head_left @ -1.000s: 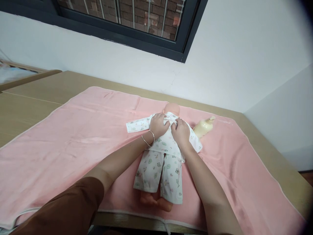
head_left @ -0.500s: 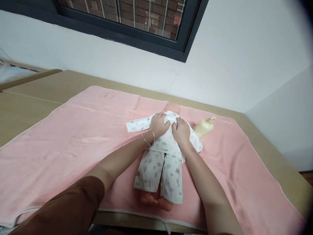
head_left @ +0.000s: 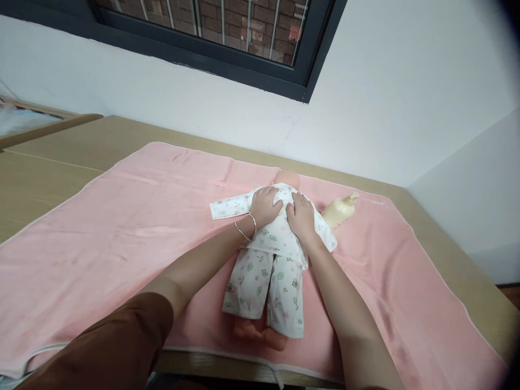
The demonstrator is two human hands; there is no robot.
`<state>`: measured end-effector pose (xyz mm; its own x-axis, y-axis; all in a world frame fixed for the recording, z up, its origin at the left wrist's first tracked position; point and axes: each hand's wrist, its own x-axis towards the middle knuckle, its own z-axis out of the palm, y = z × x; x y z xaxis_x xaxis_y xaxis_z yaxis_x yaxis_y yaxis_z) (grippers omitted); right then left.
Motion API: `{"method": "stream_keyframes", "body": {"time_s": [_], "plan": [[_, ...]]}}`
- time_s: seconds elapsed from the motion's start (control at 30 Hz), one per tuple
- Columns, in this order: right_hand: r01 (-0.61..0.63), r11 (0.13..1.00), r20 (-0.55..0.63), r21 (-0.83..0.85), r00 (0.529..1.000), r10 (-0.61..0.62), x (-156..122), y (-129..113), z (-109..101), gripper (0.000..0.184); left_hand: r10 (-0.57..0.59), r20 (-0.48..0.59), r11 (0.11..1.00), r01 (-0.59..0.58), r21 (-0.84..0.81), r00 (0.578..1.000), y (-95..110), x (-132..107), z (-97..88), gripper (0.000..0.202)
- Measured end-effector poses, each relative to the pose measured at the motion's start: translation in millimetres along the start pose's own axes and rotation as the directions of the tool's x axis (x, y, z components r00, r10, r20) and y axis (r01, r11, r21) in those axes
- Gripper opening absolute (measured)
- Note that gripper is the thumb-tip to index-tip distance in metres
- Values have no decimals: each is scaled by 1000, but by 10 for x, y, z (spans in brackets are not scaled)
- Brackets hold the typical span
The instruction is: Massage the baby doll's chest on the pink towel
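A baby doll (head_left: 286, 179) lies on its back on a pink towel (head_left: 122, 227), head toward the wall. It wears a white printed shirt (head_left: 276, 238) and matching trousers (head_left: 264, 287); its bare feet (head_left: 260, 335) point toward me. My left hand (head_left: 265, 207), a bangle on its wrist, presses with curled fingers on the shirt's left chest. My right hand (head_left: 300, 215) does the same on the right chest. Both hands meet near the collar and hide the shirt's front closure. One empty sleeve (head_left: 229, 207) lies stretched out to the left.
A cream feeding bottle (head_left: 339, 211) lies on the towel just right of the doll's shoulder. The towel covers a wooden table (head_left: 450, 254) set against a white wall under a dark-framed window (head_left: 227, 49). A wooden rail (head_left: 49, 125) shows at far left.
My two hands have eased slightly apart and down on the shirt's chest. The doll, bottle and towel have not moved.
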<state>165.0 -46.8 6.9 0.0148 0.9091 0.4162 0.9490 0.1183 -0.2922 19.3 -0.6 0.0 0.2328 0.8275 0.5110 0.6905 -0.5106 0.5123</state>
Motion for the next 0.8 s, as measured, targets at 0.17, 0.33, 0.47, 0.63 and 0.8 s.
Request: {"method": "stream_keyframes", "body": {"time_s": [0.17,0.33,0.47,0.63,0.8], "plan": [[-24,1000,18,6,1000,24,-6,-21,-23,51,1,7,1000,-1,17,1000,17,-2,-18,40],[-31,999,29,7,999,31,-8,-36,-35,53,-3,10,1000,2,25,1000,11,-3,-11,40],[-24,1000,24,5,999,24,-6,-27,-29,53,3,-12,1000,-2,14,1000,-8,-3,9,39],[-24,1000,31,-5,999,24,-1,-16,-19,53,12,-16,1000,-12,9,1000,-20,2,18,39],[-20,1000,28,-12,999,21,4,-16,-18,52,12,-19,1000,-12,-5,1000,-28,6,25,39]]}}
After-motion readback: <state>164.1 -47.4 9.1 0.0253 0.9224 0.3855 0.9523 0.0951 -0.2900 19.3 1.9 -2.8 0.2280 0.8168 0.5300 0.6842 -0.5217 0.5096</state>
